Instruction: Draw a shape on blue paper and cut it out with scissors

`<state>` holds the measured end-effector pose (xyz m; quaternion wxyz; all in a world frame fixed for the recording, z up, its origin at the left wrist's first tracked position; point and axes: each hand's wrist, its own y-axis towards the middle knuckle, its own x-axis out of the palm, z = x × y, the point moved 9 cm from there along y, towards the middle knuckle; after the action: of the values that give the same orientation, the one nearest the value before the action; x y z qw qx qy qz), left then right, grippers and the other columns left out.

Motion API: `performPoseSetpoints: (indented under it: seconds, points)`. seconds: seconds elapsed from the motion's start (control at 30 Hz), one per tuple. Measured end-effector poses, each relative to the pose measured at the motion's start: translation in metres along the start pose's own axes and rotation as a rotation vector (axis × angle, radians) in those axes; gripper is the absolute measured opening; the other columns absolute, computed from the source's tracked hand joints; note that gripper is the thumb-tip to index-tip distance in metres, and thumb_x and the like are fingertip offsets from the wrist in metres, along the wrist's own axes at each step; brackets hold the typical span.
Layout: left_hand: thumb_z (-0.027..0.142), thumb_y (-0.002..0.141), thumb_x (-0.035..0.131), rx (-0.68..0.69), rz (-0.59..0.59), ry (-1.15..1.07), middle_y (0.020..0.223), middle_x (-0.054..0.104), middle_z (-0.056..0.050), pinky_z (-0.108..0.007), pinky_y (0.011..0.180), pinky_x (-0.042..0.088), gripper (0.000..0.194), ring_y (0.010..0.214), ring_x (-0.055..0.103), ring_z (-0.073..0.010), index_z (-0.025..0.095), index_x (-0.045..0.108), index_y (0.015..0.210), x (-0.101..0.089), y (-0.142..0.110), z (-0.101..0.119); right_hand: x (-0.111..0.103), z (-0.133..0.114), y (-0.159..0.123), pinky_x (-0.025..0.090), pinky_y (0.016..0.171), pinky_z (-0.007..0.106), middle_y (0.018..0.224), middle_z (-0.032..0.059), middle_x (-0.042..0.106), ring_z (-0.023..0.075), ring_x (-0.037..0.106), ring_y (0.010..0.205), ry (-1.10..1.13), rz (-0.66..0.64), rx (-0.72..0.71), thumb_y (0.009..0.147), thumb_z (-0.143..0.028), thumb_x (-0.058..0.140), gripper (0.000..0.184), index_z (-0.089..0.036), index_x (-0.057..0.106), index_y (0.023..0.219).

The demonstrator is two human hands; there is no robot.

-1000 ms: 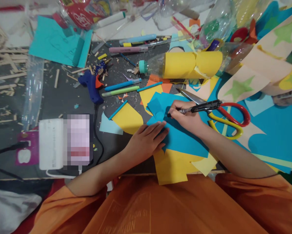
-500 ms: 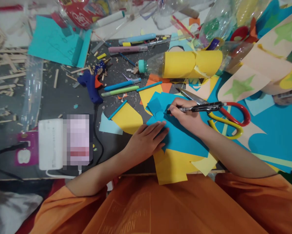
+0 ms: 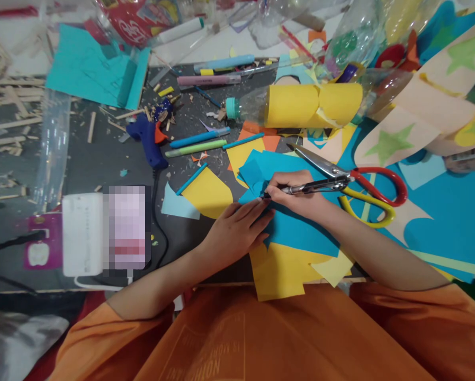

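Note:
A black-and-clear pen (image 3: 312,186) is gripped in my right hand (image 3: 296,194), its tip low over a sheet of blue paper (image 3: 301,230) close to my left fingertips. My left hand (image 3: 243,225) lies flat on the blue paper's left edge, fingers stretched out. Just above those fingertips a small round blue piece (image 3: 258,188) rests on the sheet, next to a folded-looking blue scrap (image 3: 253,166). Scissors (image 3: 364,185) with one red and one yellow handle lie right of my right hand. Yellow paper (image 3: 279,272) sticks out beneath the blue sheet.
Beyond the hands lies a plastic bottle wrapped in yellow paper (image 3: 293,106). A blue glue gun (image 3: 148,140), markers (image 3: 199,137) and wood sticks (image 3: 91,127) are on the left. A white box with a cable (image 3: 82,235) sits near the front edge. Star-decorated paper (image 3: 392,143) stands at right.
My right hand and the pen have moved slightly down and left, bringing the tip beside my left fingertips. My left hand stays in place.

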<state>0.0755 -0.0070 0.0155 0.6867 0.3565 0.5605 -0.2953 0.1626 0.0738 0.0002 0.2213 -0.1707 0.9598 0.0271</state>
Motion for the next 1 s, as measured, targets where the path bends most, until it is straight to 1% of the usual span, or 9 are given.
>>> performPoseSetpoints:
  seconds: [0.07, 0.1, 0.17, 0.23, 0.3, 0.43, 0.6, 0.9, 1.0]
  points:
    - [0.031, 0.097, 0.046, 0.002, 0.007, -0.002, 0.126, 0.066, -0.009, -0.034, 0.086, 0.048, 0.032, 0.114, 0.062, -0.0201, 0.016, 0.062, 0.120, -0.001, 0.000, 0.000, -0.001, 0.000, 0.000, 0.032, 0.048, 0.024, 0.051, -0.0033, 0.048, 0.0097, 0.041, 0.049, 0.000, 0.009, -0.015, 0.075, -0.026, 0.049, 0.022, -0.021, 0.045, 0.054]
    - [0.031, 0.097, 0.046, 0.002, 0.005, -0.003, 0.128, 0.065, -0.009, -0.034, 0.085, 0.048, 0.032, 0.114, 0.062, -0.0201, 0.016, 0.062, 0.121, -0.002, 0.000, 0.000, -0.004, 0.000, 0.000, 0.032, 0.048, 0.024, 0.050, -0.0034, 0.046, 0.0099, 0.041, 0.048, 0.009, 0.033, -0.017, 0.075, -0.025, 0.048, 0.022, -0.021, 0.043, 0.053]
    - [0.030, 0.097, 0.045, 0.003, -0.006, -0.005, 0.130, 0.064, -0.008, -0.034, 0.085, 0.049, 0.033, 0.115, 0.062, -0.0199, 0.016, 0.062, 0.122, -0.002, 0.001, 0.000, -0.013, 0.005, 0.000, 0.034, 0.050, 0.025, 0.050, -0.0032, 0.045, 0.0108, 0.042, 0.049, 0.038, 0.122, 0.010, 0.073, -0.023, 0.047, 0.022, -0.022, 0.039, 0.052]
    - [0.030, 0.097, 0.045, 0.005, -0.020, -0.010, 0.133, 0.062, -0.007, -0.033, 0.086, 0.048, 0.033, 0.116, 0.061, -0.0198, 0.017, 0.061, 0.122, -0.001, 0.001, -0.001, -0.023, 0.011, 0.000, 0.037, 0.051, 0.026, 0.051, -0.0026, 0.047, 0.0119, 0.045, 0.050, 0.061, 0.222, 0.063, 0.072, -0.022, 0.047, 0.022, -0.023, 0.039, 0.052]
    - [0.030, 0.097, 0.045, 0.006, -0.024, -0.020, 0.133, 0.062, -0.006, -0.033, 0.087, 0.048, 0.032, 0.117, 0.060, -0.0197, 0.018, 0.061, 0.122, -0.001, 0.001, -0.001, -0.028, 0.014, -0.001, 0.038, 0.051, 0.027, 0.053, -0.0020, 0.051, 0.0126, 0.048, 0.051, 0.072, 0.269, 0.095, 0.072, -0.022, 0.047, 0.020, -0.023, 0.041, 0.053]
    - [0.028, 0.097, 0.046, 0.004, -0.005, -0.038, 0.131, 0.063, -0.006, -0.033, 0.086, 0.048, 0.030, 0.116, 0.061, -0.0194, 0.017, 0.063, 0.120, -0.003, 0.001, -0.002, -0.025, 0.012, 0.001, 0.040, 0.053, 0.027, 0.054, -0.0020, 0.052, 0.0130, 0.051, 0.053, 0.069, 0.240, 0.089, 0.073, -0.024, 0.049, 0.020, -0.022, 0.043, 0.054]
    - [0.028, 0.097, 0.046, 0.004, 0.010, -0.042, 0.130, 0.064, -0.006, -0.033, 0.085, 0.048, 0.030, 0.115, 0.062, -0.0193, 0.017, 0.062, 0.119, -0.004, 0.002, -0.002, -0.022, 0.011, 0.002, 0.039, 0.052, 0.026, 0.055, -0.0024, 0.054, 0.0117, 0.048, 0.052, 0.046, 0.209, 0.088, 0.076, -0.024, 0.051, 0.023, -0.022, 0.042, 0.055]
    - [0.027, 0.096, 0.046, 0.005, 0.012, -0.047, 0.129, 0.065, -0.007, -0.033, 0.085, 0.048, 0.030, 0.114, 0.063, -0.0194, 0.017, 0.063, 0.119, -0.005, 0.002, -0.002, -0.024, 0.012, 0.001, 0.035, 0.050, 0.026, 0.050, -0.0033, 0.048, 0.0115, 0.044, 0.050, 0.043, 0.238, 0.064, 0.072, -0.019, 0.049, 0.023, -0.022, 0.039, 0.051]
    - [0.028, 0.097, 0.046, 0.004, 0.005, -0.052, 0.130, 0.064, -0.007, -0.033, 0.085, 0.048, 0.030, 0.115, 0.062, -0.0194, 0.017, 0.062, 0.120, -0.003, 0.001, -0.002, -0.024, 0.011, 0.001, 0.036, 0.051, 0.025, 0.051, -0.0032, 0.048, 0.0114, 0.045, 0.051, 0.061, 0.229, 0.062, 0.073, -0.020, 0.048, 0.024, -0.022, 0.039, 0.052]
